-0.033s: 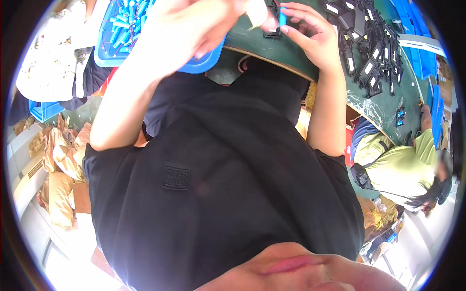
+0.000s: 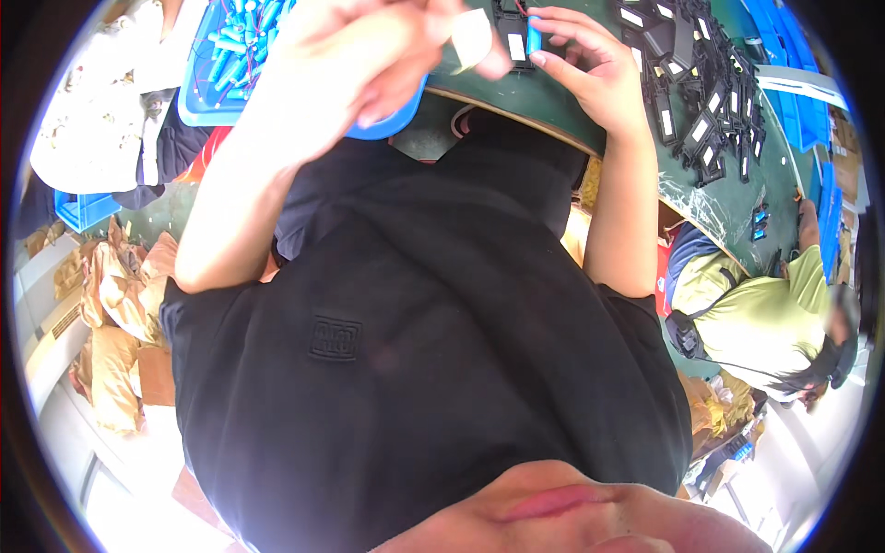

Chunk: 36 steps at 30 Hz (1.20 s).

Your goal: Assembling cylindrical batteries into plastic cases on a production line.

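Observation:
My right hand (image 2: 590,60) pinches a small blue cylindrical battery (image 2: 534,37) between thumb and fingertips, with a thin red wire at its upper end. Right beside the battery, a black plastic case (image 2: 515,53) with a white label lies on the green tabletop. My left hand (image 2: 383,64) hovers to the left of the case, smeared by motion. A whitish patch (image 2: 472,40) shows at one of its fingers; whether it is a wrapping or a held piece I cannot tell.
A blue tray (image 2: 205,109) of loose blue batteries with wires stands at the left, partly behind my left arm. Many black cases (image 2: 705,120) with white labels are heaped at the right. Another person in a yellow-green shirt (image 2: 761,323) is at the table's right side.
My left hand has drawn back a little to the left, and more of the black case shows. My right hand with the battery has barely moved.

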### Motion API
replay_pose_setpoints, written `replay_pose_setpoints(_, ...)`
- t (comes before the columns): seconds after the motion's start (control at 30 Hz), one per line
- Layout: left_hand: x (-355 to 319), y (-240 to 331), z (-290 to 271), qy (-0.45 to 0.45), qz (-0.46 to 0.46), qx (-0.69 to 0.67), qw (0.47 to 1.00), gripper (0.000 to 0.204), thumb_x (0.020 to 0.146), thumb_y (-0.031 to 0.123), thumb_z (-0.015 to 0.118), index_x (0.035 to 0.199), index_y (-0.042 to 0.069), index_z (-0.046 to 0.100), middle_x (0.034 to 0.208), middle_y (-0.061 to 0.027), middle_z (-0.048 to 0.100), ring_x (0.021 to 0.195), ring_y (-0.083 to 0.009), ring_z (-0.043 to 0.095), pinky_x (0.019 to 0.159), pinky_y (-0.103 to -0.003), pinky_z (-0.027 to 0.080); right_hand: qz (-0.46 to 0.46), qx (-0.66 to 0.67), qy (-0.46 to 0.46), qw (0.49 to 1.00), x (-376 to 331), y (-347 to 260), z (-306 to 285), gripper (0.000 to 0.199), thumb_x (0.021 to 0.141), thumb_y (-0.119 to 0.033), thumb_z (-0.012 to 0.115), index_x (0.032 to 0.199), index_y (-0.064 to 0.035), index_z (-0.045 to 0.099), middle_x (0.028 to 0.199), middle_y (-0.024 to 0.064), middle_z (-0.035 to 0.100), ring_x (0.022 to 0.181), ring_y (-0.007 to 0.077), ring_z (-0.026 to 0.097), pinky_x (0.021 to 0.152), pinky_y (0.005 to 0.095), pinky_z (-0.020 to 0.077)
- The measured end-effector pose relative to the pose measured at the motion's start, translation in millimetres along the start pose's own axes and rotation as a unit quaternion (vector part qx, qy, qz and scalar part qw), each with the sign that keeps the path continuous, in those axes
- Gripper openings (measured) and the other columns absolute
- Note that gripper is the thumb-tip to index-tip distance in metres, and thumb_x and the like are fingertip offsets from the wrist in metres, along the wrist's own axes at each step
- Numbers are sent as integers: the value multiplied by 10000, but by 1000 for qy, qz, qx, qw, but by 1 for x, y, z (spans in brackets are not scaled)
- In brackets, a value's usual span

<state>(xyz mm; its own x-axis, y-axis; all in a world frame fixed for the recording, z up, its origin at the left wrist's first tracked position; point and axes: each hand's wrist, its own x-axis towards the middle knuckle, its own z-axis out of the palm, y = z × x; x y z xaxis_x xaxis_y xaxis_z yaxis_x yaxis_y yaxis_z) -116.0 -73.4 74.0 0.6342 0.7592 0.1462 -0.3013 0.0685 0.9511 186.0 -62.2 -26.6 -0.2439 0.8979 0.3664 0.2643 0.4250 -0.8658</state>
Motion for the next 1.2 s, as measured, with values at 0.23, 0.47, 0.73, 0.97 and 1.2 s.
replay_pose_setpoints(0.23,-69,-22,17,-61,-75,-96,991,20,961,-25,623,956,-12,608,946,-101,667,810,-136,623,729,-281,502,83,-21,-77,993,2,-3,-1,325,894,-50,812,1217,-69,776,1343,32,726,741,4,505,643,179,415)
replay_pose_setpoints(0.47,-78,-65,20,-112,-271,-201,935,136,966,112,699,988,13,608,953,-76,617,618,-40,440,482,-185,310,90,-89,-73,989,2,-5,2,329,886,-70,818,1212,-100,788,1336,-11,738,694,0,456,626,180,402)
replay_pose_setpoints(0.73,-71,-118,17,-109,-329,-411,843,181,825,2,506,921,-31,656,900,-75,543,538,-86,381,438,-240,327,-38,-172,-88,980,2,-6,4,379,813,-123,881,1183,-122,800,1321,-7,753,893,75,584,691,239,445)
replay_pose_setpoints(0.97,-57,-138,18,-113,-340,-449,819,176,718,90,598,855,77,489,881,-89,482,637,-150,445,430,-272,392,-111,-152,45,981,-41,-22,1,409,747,-71,909,1132,-60,772,1260,78,759,944,191,658,746,304,525)
replay_pose_setpoints(1.2,-40,-147,20,-111,-373,-297,872,372,1040,255,592,727,115,447,591,54,298,491,-54,282,424,-224,243,16,-394,403,826,-147,-42,-104,362,771,-125,885,1096,-85,732,1171,99,748,926,221,692,787,337,567)
